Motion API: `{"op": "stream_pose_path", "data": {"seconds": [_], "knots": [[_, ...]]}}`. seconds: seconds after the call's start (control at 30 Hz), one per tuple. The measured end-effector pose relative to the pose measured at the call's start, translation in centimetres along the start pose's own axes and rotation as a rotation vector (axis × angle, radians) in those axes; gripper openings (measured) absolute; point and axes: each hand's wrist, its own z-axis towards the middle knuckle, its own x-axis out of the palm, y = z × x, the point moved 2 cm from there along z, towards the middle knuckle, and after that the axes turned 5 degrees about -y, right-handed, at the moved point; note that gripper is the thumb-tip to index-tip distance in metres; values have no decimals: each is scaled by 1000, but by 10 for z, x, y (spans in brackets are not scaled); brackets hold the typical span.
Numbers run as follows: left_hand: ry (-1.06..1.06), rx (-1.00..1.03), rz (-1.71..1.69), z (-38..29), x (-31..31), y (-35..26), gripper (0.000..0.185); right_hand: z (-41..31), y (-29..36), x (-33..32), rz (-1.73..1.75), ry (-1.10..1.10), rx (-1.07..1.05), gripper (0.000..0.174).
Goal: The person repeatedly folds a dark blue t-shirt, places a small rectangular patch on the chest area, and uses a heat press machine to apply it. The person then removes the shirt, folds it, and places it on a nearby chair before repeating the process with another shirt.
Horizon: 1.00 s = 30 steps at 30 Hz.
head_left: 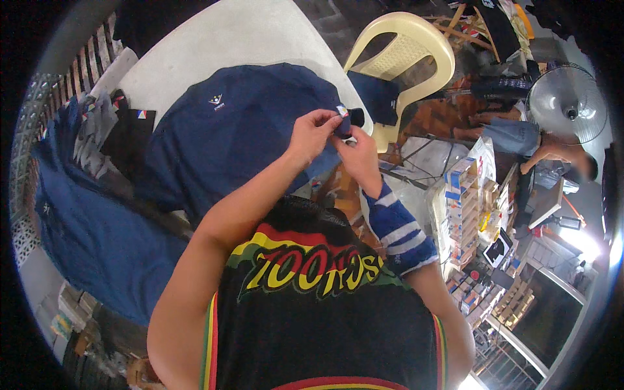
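Note:
A navy blue garment [234,126] with a small chest emblem is spread over the rounded end of a white table [229,34]. My left hand [314,134] pinches the garment's edge between thumb and fingers, beside a small white patch [342,111] with coloured marks. Close below and to the right, my right hand [358,153] grips the same edge with its fingertips. A blue sleeve with white stripes covers my right forearm. The finer detail between the fingertips is too small to tell.
A cream plastic chair [438,48] with dark cloth on its seat stands beyond the table's right edge. More navy cloth [102,234] and dark garments hang at left. Stacked boxes [460,209] are on the right. Farther right, a person [555,151] is near a fan [568,105].

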Motion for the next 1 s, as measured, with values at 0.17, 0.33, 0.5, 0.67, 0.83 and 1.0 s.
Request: {"op": "stream_pose_path", "data": {"seconds": [0.17, 0.33, 0.5, 0.67, 0.83, 1.0], "knots": [[-93, 137, 106, -18, -17, -4, 20, -8, 34, -35, -65, -292, -157, 24], [-16, 351, 90, -30, -20, -9, 19, -3, 49, -20, -88, -89, -538, 30], [15, 245, 49, -40, -26, -8, 20, -2, 46, -13, 52, -138, -388, 27], [-6, 232, 80, -48, -27, -9, 19, -9, 48, -14, -50, -108, -452, 20], [-44, 216, 198, -52, -24, -10, 18, 3, 16, -15, 22, -192, -165, 24], [-250, 358, 590, -61, -39, -2, 22, 21, -90, -56, 37, -428, 202, 30]]}}
